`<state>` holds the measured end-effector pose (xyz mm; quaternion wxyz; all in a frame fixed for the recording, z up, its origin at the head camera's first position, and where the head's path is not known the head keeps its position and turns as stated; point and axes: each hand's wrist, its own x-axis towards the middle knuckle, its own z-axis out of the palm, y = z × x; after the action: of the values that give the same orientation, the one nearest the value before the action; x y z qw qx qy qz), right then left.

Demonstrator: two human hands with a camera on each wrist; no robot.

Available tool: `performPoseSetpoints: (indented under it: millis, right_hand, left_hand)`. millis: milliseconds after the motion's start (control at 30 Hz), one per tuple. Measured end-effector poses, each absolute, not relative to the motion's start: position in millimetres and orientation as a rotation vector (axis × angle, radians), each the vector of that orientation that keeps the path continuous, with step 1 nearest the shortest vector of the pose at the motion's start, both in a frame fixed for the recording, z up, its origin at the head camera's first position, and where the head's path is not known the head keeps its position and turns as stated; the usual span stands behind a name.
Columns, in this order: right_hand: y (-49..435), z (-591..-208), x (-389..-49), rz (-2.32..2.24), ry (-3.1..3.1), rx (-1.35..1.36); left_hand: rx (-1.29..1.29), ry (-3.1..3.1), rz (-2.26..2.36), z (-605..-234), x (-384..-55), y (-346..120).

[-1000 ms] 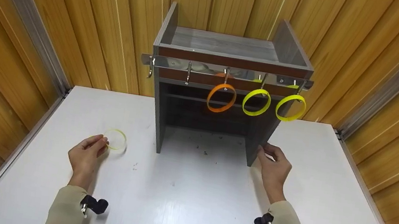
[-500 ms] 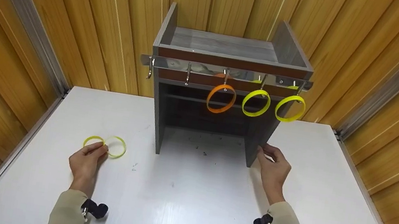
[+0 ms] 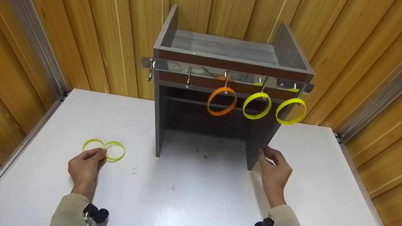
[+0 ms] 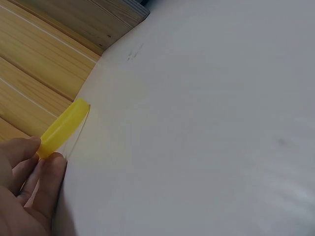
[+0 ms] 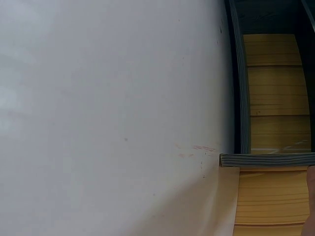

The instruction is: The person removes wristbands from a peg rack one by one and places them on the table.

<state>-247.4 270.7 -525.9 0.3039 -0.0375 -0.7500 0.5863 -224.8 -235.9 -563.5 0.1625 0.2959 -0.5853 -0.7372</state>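
Note:
My left hand [image 3: 85, 169] pinches two thin yellow rings between thumb and fingertips, at the point where they meet. The right one [image 3: 123, 153] and the left one [image 3: 85, 144] spread to either side, just over the white table. Only one yellow ring [image 4: 64, 128] shows plainly in the left wrist view. My right hand [image 3: 274, 176] touches the outer side of the grey shelf unit's [image 3: 158, 130] right panel with its thumb and fingertips. Across the unit's front runs a metal hook rail [image 3: 207, 71]. An orange ring [image 3: 209, 106] and two yellow rings [image 3: 245, 109] hang from its hooks.
Two hooks [image 3: 188, 77] at the rail's left end carry no ring. Small dark specks [image 3: 205, 156] lie on the white table [image 3: 186, 214]. Wood-patterned walls [image 3: 36, 44] enclose the table at the back and sides.
My left hand has lowered slightly toward me, and the two yellow rings in it have turned so both loops show. My right hand keeps its place against the panel.

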Motion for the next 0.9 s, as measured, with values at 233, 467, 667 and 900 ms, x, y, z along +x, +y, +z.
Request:
performPoseSetpoints:
  millis: [233, 467, 667, 900]
  right_hand:
    - [271, -525, -247, 1.589, -1.959, -0.066]
    - [271, -526, -249, 1.595, -1.927, -0.055]
    - [270, -527, -248, 1.599, -1.941, -0.075]
    - [261, -516, -242, 1.581, -1.941, -0.105]
  left_hand:
    - [0.852, -1.716, -2.032, -561, -222, -236]
    - [0.85, -1.839, -1.927, -560, -220, -236]
    - [0.823, -1.975, -1.762, -558, -218, -233]
    - [0.733, -1.954, -1.791, -543, -218, -226]
